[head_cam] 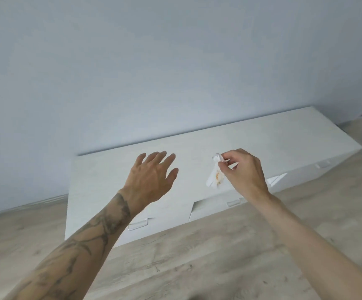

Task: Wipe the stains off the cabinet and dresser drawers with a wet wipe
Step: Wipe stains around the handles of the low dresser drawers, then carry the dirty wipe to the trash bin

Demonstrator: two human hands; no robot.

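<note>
A long, low white dresser [273, 137] stands against the wall, seen from above. My right hand [245, 169] pinches a white wet wipe [214, 176] by its top corner; the wipe hangs down over the dresser top and shows an orange-brown stain. My left hand [154, 174] hovers over the left part of the dresser top with its fingers spread straight, holding nothing. One drawer [210, 207] below the wipe stands slightly pulled out.
Drawer handles [138, 224] show along the dresser front, with another handle [323, 164] farther right. A pale blue-grey wall [154, 72] rises behind the dresser. Light wood-look flooring [197, 267] lies in front and to both sides.
</note>
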